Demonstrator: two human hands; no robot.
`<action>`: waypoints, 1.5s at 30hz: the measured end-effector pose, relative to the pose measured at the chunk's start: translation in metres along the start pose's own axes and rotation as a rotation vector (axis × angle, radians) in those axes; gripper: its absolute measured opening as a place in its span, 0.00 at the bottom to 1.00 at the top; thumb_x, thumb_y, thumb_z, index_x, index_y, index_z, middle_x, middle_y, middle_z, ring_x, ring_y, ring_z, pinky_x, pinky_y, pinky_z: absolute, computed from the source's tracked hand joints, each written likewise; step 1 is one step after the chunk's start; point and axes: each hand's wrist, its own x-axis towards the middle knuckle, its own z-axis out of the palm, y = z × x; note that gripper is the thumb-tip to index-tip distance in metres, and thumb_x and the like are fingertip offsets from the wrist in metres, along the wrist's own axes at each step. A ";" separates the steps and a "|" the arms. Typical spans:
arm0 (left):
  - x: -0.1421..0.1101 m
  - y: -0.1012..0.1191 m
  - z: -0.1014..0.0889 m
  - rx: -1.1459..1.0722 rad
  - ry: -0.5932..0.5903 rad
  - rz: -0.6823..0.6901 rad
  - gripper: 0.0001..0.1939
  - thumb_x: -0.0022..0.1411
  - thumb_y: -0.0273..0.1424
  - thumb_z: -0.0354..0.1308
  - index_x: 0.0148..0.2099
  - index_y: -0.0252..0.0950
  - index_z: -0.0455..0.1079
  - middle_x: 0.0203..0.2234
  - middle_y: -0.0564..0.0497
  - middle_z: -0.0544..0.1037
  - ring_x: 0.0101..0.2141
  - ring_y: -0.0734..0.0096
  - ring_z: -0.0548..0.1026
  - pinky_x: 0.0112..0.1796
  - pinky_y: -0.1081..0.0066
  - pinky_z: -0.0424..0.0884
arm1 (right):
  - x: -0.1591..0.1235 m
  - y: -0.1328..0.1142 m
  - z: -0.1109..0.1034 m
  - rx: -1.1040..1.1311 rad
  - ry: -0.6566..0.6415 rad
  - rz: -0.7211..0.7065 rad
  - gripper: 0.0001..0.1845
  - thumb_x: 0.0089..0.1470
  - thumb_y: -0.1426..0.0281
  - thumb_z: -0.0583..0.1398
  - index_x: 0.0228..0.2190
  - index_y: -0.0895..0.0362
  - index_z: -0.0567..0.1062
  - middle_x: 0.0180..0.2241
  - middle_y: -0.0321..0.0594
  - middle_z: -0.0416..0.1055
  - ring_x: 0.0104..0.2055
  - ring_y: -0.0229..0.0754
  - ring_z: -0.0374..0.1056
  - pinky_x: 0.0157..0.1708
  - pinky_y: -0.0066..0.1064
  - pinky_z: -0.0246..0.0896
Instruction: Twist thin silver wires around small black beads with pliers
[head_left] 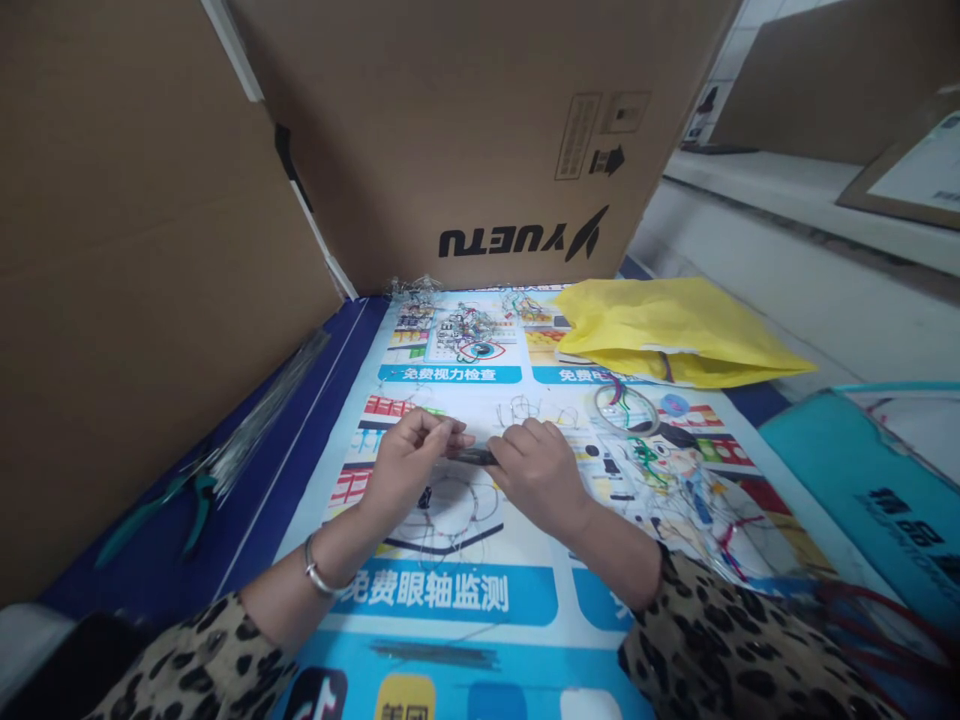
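Far left: teal-handled pliers (202, 510) beside a sheaf of thin wires (266, 405) on blue cloth. Left hand (420, 440): thumb and forefinger pressed together; cannot tell what they pinch. Dark slim piece (472, 457) between the two hands, left end just below the left fingertips, right end inside the other grip. Right hand (536, 470): fingers curled closed round that end. Farther right: tape roll (656, 418), then yellow bag (720, 330).
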 end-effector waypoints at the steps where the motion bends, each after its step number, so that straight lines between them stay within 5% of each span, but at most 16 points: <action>1: 0.000 -0.001 0.000 0.020 -0.005 0.006 0.13 0.56 0.37 0.60 0.29 0.33 0.63 0.32 0.48 0.77 0.33 0.66 0.78 0.34 0.71 0.72 | 0.000 0.000 0.000 -0.003 -0.001 -0.005 0.09 0.53 0.65 0.59 0.26 0.56 0.70 0.25 0.39 0.65 0.33 0.43 0.56 0.33 0.36 0.45; 45: 0.004 0.000 -0.001 -0.057 0.025 -0.020 0.13 0.55 0.34 0.60 0.28 0.32 0.60 0.30 0.49 0.76 0.29 0.69 0.78 0.29 0.74 0.73 | -0.003 0.005 0.006 -0.043 -0.015 0.023 0.08 0.51 0.67 0.61 0.23 0.56 0.69 0.24 0.37 0.65 0.31 0.42 0.57 0.32 0.35 0.45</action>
